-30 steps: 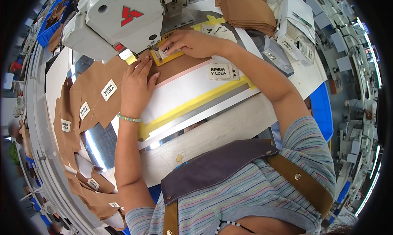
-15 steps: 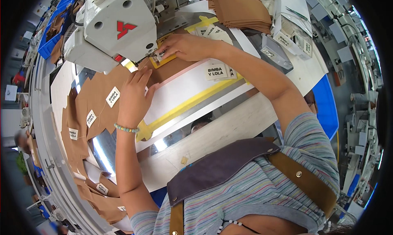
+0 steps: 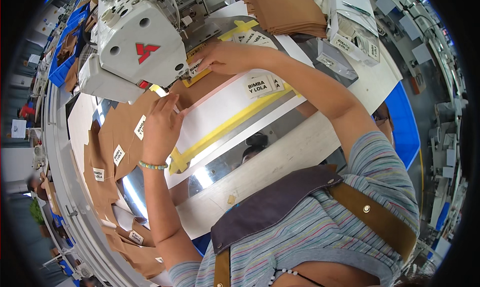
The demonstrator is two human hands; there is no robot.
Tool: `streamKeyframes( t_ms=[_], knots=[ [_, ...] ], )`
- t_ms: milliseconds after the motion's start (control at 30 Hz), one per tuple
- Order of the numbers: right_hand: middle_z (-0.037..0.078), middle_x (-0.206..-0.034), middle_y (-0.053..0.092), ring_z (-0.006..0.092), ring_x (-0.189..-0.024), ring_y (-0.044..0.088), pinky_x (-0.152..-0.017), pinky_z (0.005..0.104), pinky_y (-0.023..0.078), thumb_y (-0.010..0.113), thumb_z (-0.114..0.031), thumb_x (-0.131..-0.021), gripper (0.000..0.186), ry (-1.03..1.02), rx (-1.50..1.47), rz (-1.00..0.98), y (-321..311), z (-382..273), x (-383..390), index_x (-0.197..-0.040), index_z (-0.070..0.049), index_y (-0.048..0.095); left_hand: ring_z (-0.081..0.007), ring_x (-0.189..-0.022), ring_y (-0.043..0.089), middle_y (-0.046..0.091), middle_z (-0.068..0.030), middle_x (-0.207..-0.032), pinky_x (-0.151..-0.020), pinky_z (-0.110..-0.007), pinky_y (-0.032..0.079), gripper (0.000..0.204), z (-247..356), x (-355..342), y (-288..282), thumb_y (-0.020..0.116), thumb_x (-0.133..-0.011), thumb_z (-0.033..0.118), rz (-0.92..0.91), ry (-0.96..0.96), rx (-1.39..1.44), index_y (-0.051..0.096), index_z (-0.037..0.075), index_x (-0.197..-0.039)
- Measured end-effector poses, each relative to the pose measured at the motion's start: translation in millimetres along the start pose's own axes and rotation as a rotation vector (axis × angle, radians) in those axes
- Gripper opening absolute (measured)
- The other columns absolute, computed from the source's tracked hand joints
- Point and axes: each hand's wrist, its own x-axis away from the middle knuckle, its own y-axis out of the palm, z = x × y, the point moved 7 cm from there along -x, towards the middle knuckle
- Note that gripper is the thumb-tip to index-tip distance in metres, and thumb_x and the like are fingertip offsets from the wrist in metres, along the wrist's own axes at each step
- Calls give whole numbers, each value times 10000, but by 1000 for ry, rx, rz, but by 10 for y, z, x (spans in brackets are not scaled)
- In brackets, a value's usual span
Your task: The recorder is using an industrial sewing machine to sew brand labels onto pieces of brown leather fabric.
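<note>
My left hand [image 3: 162, 127], with a beaded bracelet at the wrist, lies with fingers stretched on the left end of a brown sheet piece [image 3: 200, 93], just below the sewing machine head [image 3: 142, 47]. Over a yellow frame [image 3: 198, 78] on that same piece rests my right hand [image 3: 227, 58], fingers reaching left and thumb low. Its fingers partly cover a white printed label [image 3: 194, 67] inside the frame. The needle area is mostly hidden by the machine head. More brown pieces with white labels [image 3: 118, 155] spread left of my left hand.
Loose white labels [image 3: 259, 86] lie right of the brown piece, beside yellow tape [image 3: 232, 133]. A stack of brown pieces [image 3: 285, 12] sits at the back, near a white box [image 3: 355, 24] holding labels. A blue bin [image 3: 404, 124] stands at the right.
The whole view has turned slightly. Both hands keep nearly the same places at the machine; the right fingers have shifted a little over the yellow frame.
</note>
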Motion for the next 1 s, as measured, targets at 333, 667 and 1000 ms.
streamKeyframes(
  t_ms=[333,667,1000],
  knots=[
    [46,-1224,784,148,-1114,716,-974,302,559,579,-44,-1034,263,212,-234,653,-807,634,606,-1160,-57,809,-489,-1417,497,561,-232,-1564,-1234,-538,379,543,-89,-153,326,666,-1049,251,-26,28,-117,558,15,-1527],
    [52,-1209,781,104,-1039,692,-986,285,557,542,-83,-1060,300,371,-433,695,-795,718,653,-1199,-20,800,-509,-1405,464,540,-147,-1602,-1219,-551,374,543,-89,-139,422,673,-1050,341,17,111,-184,604,35,-1493],
    [59,-1206,795,94,-1033,696,-952,268,563,549,-118,-1095,285,291,-436,637,-749,729,650,-1197,-20,796,-404,-1248,491,622,-98,-1533,-1143,-474,413,405,-55,-220,415,706,-1022,275,11,180,-98,723,47,-1357]
  ],
)
